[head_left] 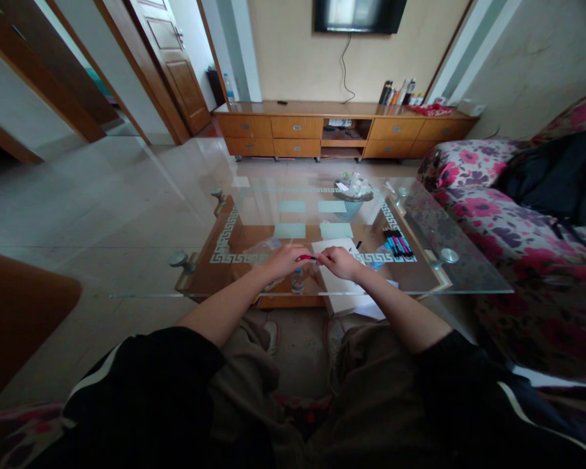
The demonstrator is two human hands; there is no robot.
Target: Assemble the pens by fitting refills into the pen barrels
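My left hand (284, 260) and my right hand (339, 262) meet over the near edge of a glass coffee table (176, 286). Between them they hold a red pen (306, 258) level, one hand closed on each end. Just beyond and under my right hand lies a white sheet of paper (334, 246) on the glass. A row of several pens (398, 243), black and red, lies to the right of the paper. A small clear bottle (297, 281) shows below my hands, under the glass.
A basket holding crumpled wrappers (353, 192) stands at the table's far side. A floral sofa (508, 221) with a dark garment (561, 172) runs along the right. A wooden TV cabinet (344, 128) lines the far wall. A brown seat edge (19, 312) is at the left.
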